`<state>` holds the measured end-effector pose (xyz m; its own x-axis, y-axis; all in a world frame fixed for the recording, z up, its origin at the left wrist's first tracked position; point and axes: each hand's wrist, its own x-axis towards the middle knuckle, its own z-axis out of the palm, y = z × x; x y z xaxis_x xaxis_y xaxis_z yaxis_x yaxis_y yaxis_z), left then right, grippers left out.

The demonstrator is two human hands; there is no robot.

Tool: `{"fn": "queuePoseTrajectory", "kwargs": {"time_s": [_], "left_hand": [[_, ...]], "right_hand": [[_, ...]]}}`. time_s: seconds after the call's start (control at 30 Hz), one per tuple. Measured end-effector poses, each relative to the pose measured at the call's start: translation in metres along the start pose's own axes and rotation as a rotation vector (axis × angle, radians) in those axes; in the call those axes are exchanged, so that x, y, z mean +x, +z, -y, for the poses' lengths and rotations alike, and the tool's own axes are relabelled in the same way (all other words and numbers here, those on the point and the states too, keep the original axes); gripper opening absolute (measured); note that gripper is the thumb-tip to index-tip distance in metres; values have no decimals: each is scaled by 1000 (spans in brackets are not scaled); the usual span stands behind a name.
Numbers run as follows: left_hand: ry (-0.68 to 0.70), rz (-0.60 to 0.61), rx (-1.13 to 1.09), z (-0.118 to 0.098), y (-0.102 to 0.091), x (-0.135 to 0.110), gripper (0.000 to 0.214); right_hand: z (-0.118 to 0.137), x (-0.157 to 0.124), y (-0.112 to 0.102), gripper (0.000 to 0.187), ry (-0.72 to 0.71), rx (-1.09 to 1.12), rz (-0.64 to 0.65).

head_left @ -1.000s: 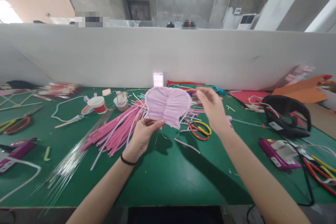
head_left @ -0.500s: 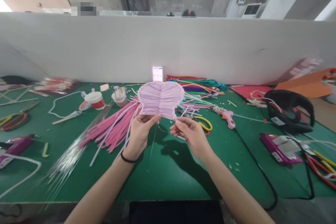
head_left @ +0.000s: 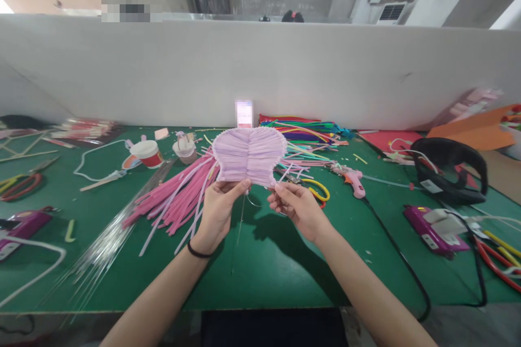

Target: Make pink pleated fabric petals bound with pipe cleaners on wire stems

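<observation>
A lilac piece made of pipe cleaners (head_left: 249, 155), with a two-lobed top and a beaded-looking edge, is held up over the table. My left hand (head_left: 222, 207) pinches its lower edge near the middle, thumb in front. At the lower right corner, my right hand (head_left: 299, 207) grips the same piece between thumb and fingers. Thin wire (head_left: 241, 222) hangs below the piece by my left hand, one strand curling to the right. Behind my left hand lies a bundle of pink pipe cleaners (head_left: 175, 195), with a few lilac ones among them.
On the green table (head_left: 277, 276) lie clear thin rods (head_left: 109, 238), a paper cup (head_left: 146, 154), a pink glue gun (head_left: 355, 181), yellow-handled pliers (head_left: 319, 191), coloured pipe cleaners (head_left: 309, 133), a black headband-like device (head_left: 450, 171) and a purple power strip (head_left: 435, 232). A phone (head_left: 244, 114) stands against the partition (head_left: 260, 70).
The lilac piece has tilted slightly and sits a touch lower. My right hand has shifted a little to the right along its lower edge. My left hand keeps its hold.
</observation>
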<state>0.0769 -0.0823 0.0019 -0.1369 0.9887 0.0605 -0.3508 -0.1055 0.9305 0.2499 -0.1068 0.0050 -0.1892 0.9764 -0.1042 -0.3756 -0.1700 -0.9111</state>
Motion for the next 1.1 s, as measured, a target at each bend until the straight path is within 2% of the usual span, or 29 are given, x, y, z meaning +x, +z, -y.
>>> {"fn": "queuePoseTrajectory", "kwargs": {"time_s": [0.07,0.17,0.3,0.43,0.6,0.67,0.77,0.87,0.9,0.97,1.03,1.1], "left_hand": [[-1,15,0,2,1,-3,24],[-8,73,19,2,1,-7,22],[-141,180,0,-10,-2,-12,25],[-261,261,42,-21,-10,-14,32],[-333,238,131,-14,-17,-17,29],[-371,276,177,-12,-23,-24,27],[-384,380,419,-12,-40,-44,26],[-214,437,919,-15,-59,-67,36],[-92,435,1069,-15,-64,-73,40],[256,459,1225,-12,-70,-80,33],[536,635,1310,-6,-71,-79,35],[654,818,1408,3,-70,-74,48]], "right_hand": [[-1,-1,1,29,-6,-35,10],[-2,-2,5,27,-107,-161,-39],[-3,-4,4,25,-189,-258,-55],[-1,-4,-5,26,-138,-376,-19],[-4,-4,-19,29,-66,-443,-50],[-9,-3,-27,30,-9,-490,6],[-16,2,-42,31,141,-592,207],[-18,13,-56,31,258,-694,453],[-17,18,-58,30,282,-740,511],[-13,26,-58,28,307,-875,599],[-5,33,-53,27,298,-1028,667],[1,37,-47,28,289,-1140,730]]}}
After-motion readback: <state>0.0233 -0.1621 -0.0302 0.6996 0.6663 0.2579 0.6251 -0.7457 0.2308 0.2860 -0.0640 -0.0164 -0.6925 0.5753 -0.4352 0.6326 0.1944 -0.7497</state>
